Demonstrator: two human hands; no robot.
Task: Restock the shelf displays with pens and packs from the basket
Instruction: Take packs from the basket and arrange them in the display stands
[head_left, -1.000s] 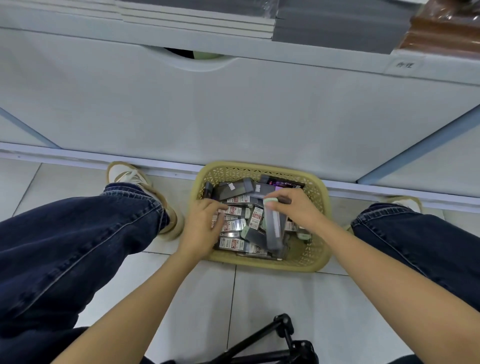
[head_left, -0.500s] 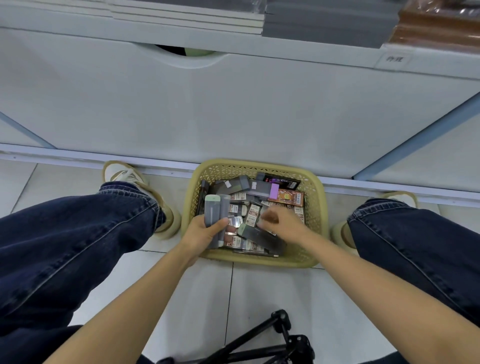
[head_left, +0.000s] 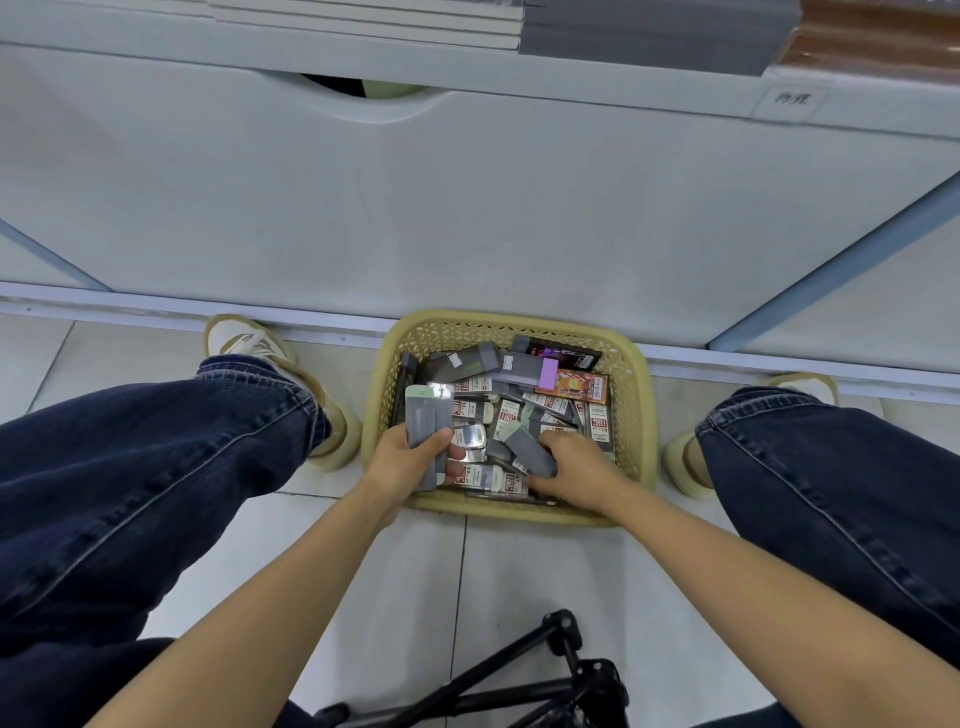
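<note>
Head view, looking down, the only view I have.

Yellow basket (head_left: 637, 400) sits on the tiled floor, hard against the foot of the white shelf unit (head_left: 467, 208), between the person's two jeans legs. Both hands are down in it.

Left hand (head_left: 410, 462): closed around a small stack of grey packs (head_left: 426, 422), thumb across the front, fingers behind. The stack stands on end and rises beyond the fingertips. I read this hand as the collector, holding packs flat together so that more can be added.

Right hand (head_left: 576, 467): fingers curled down over the near end of a single grey pack (head_left: 525, 448), thumb on the near side, so it is pinching it. This pack lies slanted on top of the heap, just right of the left thumb. Probably the next pick, as it matches the stack.

Loose packs with red and white labels (head_left: 545, 402) fill the basket beyond both hands. An orange pack (head_left: 577, 387) and a purple-ended one (head_left: 546, 372) lie at the far side, untouched.

Notebooks (head_left: 649, 31) are stacked on the shelf top, well beyond the hands. A black tripod (head_left: 566, 670) stands on the floor near the wrists.

Judgement: still gathering, and nothing has reached a display yet.
</note>
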